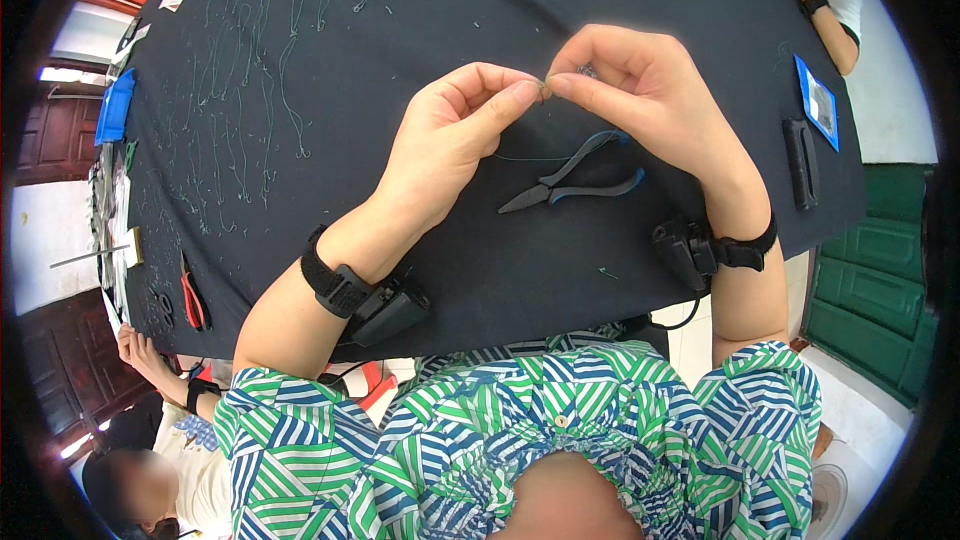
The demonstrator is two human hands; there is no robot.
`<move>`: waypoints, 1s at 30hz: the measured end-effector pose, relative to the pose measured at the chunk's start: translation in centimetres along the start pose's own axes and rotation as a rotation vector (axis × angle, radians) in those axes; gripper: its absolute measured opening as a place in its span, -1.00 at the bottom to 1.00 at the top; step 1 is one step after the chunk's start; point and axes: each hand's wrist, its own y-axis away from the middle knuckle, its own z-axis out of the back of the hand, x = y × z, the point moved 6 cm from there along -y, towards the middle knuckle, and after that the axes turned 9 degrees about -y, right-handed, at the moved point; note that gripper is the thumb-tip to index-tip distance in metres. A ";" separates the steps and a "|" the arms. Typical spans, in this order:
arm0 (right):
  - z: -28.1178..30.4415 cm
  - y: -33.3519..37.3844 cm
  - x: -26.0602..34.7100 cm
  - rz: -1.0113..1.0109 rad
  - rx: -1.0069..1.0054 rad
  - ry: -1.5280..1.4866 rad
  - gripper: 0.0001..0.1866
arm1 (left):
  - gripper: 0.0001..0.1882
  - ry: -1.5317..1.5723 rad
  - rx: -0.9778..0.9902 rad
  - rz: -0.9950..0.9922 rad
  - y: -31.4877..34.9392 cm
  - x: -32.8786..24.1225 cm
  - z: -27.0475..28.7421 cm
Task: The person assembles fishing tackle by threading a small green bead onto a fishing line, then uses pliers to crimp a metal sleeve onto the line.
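Note:
My left hand [447,130] and my right hand [640,90] meet over the middle of the black cloth, thumbs and forefingers pinched tip to tip. Whatever sits between the fingertips is too small to make out. A thin blue-green line [535,158] comes out below my left hand and runs right toward the pliers. Small shiny metal bits [587,70] show inside the curled fingers of my right hand. Just under both hands lie pliers with dark, blue-tipped handles [548,192], jaws pointing left.
Several thin lines with small hook-like ends [292,35] lie across the cloth's left side. Red-handled pliers [192,298] and black scissors [162,306] rest at the left edge. A blue packet [818,102] and a black case [801,164] lie right. Other people's arms [812,0] reach the table's edges.

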 end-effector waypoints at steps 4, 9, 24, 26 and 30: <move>-0.1 0.0 0.0 0.005 0.002 -0.024 -0.86 | -0.79 0.001 -0.001 0.008 0.1 0.0 0.0; -0.1 0.0 -0.1 0.041 0.002 0.000 -0.86 | -0.79 -0.017 0.029 -0.022 0.0 0.2 0.1; -0.1 0.1 2.0 0.261 -0.095 0.221 -0.76 | -0.81 -0.044 -0.065 0.000 0.5 -0.2 0.4; -0.1 0.1 1.8 0.205 -0.099 0.237 -0.77 | -0.81 -0.037 -0.062 0.020 0.5 -0.1 0.3; -0.6 0.1 1.3 0.176 -0.077 0.281 -0.78 | -0.83 -0.073 -0.087 0.014 0.4 -0.4 0.1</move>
